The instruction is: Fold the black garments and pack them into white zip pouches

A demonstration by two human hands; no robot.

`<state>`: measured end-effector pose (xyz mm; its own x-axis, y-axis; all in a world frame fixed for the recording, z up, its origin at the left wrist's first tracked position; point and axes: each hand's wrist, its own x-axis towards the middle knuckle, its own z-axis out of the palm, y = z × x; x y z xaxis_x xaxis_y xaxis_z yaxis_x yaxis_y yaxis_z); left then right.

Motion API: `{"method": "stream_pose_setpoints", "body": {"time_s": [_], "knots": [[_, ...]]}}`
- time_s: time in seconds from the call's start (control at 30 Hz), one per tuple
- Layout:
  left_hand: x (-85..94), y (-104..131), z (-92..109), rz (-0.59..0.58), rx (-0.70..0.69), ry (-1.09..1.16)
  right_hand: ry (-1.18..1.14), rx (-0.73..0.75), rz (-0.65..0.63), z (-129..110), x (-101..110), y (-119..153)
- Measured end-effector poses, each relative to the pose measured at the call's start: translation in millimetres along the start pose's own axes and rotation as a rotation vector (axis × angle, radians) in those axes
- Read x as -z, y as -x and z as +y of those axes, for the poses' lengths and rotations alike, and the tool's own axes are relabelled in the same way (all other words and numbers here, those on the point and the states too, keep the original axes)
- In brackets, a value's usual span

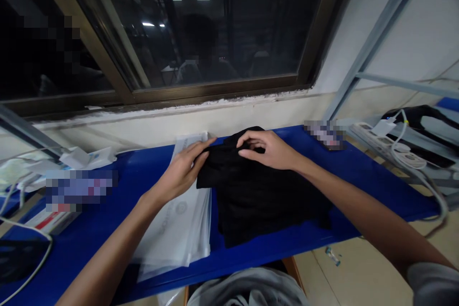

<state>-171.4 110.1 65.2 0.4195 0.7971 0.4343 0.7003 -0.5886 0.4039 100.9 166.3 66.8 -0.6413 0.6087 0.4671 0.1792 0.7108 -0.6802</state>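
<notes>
Black cloth point(265, 201) under both hands, overlapping plastic bags point(172, 229), blue table point(373, 186)

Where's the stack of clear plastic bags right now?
In the head view, the bags lie on the blue tabletop, left of the black cloth.

Head view: from wearer's head, close above near edge of flat blue tabletop point(107, 213), facing forward and down; brown-framed dark glass window point(229, 52) across top of frame, wearer's grey clothing point(247, 289) at bottom edge.
</notes>
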Motion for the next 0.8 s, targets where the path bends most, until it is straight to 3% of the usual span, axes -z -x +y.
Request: {"method": "stream_pose_setpoints", "body": {"time_s": [0.1,0.23,0.33,0.47,0.57,0.67,0.8], "knots": [[4.2,-3.2,-1.7,0.017,0.007,0.064,0.024,-0.018,0.013,1.8,-6.0,-3.3],[4.6,0.8,-10.0,-0.123,-0.035,0.063,0.018,-0.066,0.023,9.7,-8.9,0.4],[4.3,2.9,-12.2,-0.143,-0.057,0.048,-0.06,-0.14,-0.044,14.1,0.7,2.6],[-0.8,1.1,-2.3,-0.091,-0.06,0.105,-0.061,-0.2,-0.263,2.7,12.9,1.4],[-9.0,-0.7,8.7,-0.031,-0.082,0.195,-0.002,-0.149,-0.359,-13.6,3.1,-5.6],[-15.7,0.6,13.7,0.087,-0.054,0.303,0.078,-0.121,-0.345,-20.8,-20.7,-17.1],[-15.4,7.3,12.5,0.222,0.024,0.448,0.026,-0.18,-0.161,-10.8,-43.0,-25.9]]}}
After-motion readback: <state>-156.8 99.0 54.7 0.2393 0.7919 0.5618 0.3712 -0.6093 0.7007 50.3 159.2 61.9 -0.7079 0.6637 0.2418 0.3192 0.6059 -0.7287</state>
